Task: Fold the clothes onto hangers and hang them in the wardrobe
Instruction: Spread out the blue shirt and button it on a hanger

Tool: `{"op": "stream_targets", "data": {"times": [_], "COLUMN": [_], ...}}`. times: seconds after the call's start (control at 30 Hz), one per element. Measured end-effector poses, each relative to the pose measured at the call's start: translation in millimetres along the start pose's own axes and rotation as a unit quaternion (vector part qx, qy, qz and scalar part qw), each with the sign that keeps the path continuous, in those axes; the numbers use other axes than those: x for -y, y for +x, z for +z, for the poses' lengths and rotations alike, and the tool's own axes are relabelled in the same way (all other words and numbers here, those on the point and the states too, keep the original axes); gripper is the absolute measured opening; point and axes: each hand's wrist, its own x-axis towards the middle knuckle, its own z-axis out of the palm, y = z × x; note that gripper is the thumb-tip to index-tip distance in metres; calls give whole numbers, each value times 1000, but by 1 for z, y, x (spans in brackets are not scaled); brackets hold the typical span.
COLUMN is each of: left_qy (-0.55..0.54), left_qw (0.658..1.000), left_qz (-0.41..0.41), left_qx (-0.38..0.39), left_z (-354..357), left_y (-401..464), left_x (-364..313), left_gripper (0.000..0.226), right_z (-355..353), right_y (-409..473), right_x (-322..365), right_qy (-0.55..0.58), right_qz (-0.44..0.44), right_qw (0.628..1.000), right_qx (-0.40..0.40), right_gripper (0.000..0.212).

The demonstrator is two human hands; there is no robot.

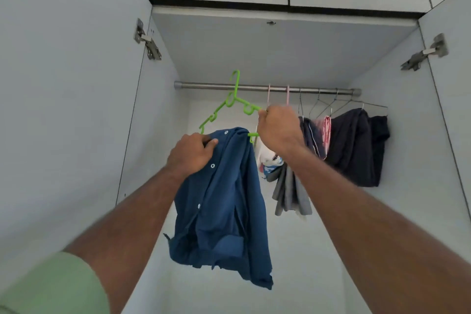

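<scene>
Head view: a blue shirt is gripped by the left hand, its green hanger grasped by the right hand near the wardrobe rail's left end.

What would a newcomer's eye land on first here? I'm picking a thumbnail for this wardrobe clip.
First the blue shirt, draped over a bright green hanger in the middle of the open wardrobe. The left hand grips the shirt at the hanger's left end, and the right hand grips the hanger's right side, with its hook up at the rail. To the right, dark clothes hang from the rail.
</scene>
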Motion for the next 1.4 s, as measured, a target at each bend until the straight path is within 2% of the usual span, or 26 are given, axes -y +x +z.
{"op": "stream_targets", "data": {"times": [0.07,0.23,0.37,0.43,0.5,0.67,0.7,0.8,0.9,0.97,1.07,1.2,1.3,1.4], "left_qy": [19,70,69,58,51,19,10,10,1,14,23,42,42,25], "left_qw": [1000,994,991,990,989,988,986,983,979,979,977,977,977,975], "left_qz": [-8,9,41,66,83,103,118,140,154,147,137,118,114,127], "left_qx": [0,81,110,110,110,114,114,119,131,142,161,174,175,179], "left_z": [7,25,44,54,66,88,92,100,104,106,103,105,105,99], "left_y": [16,48,63,68,73,84,85,90,95,98,100,100,97,91], "left_x": [3,13,15,14,16,20,21,24,27,27,30,36,40,40], "left_gripper": [38,57,57,48,14,29,28,4,10,2,41,64,65,54], "right_z": [13,40,55,65,75,96,98,100,100,101,106,117,123,126], "right_y": [26,81,107,115,120,127,128,131,135,139,143,143,140,138], "right_x": [-2,-9,-15,-18,-21,-29,-30,-35,-35,-33,-25,-17,-12,-8], "right_qy": [-5,9,-22,-35,-50,-43,-47,-69,-93,-98,-101,-111,-122,-120], "right_qz": [-5,26,42,49,50,67,68,70,63,64,61,60,64,63], "right_qw": [1000,1000,999,998,997,996,996,994,992,992,992,992,990,991], "right_qx": [8,6,2,0,-4,-28,-33,-51,-52,-51,-36,-21,-14,10], "right_gripper": [32,17,17,15,10,21,22,22,24,25,22,19,16,18]}}
